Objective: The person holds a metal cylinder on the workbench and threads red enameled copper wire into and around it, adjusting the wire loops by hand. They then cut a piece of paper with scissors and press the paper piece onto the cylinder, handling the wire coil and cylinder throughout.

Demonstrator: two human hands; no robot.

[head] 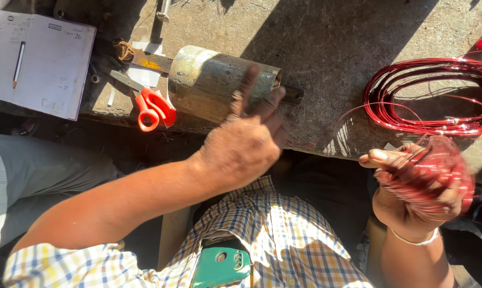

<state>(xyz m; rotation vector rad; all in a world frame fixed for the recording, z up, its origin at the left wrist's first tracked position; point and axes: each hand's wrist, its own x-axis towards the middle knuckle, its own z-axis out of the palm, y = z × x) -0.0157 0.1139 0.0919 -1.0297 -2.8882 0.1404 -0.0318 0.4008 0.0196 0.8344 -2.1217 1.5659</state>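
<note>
My right hand [406, 197] is at the lower right, wrapped in a blurred bundle of thin red wire [438, 170] wound around the palm and fingers. My left hand [243, 141] is raised in the middle, fingers spread, in front of a dull metal cylinder [209, 80] lying on the concrete ledge; whether it pinches a wire strand cannot be told. A large coil of red wire [427, 96] lies on the ledge at the right, with loose strands running toward my hands.
Red-handled scissors [153, 106] lie left of the cylinder beside a flat metal blade [147, 61] and paper scraps. An open notebook [49, 69] with a pen [18, 64] sits at the far left. A green phone [219, 264] is in my shirt pocket.
</note>
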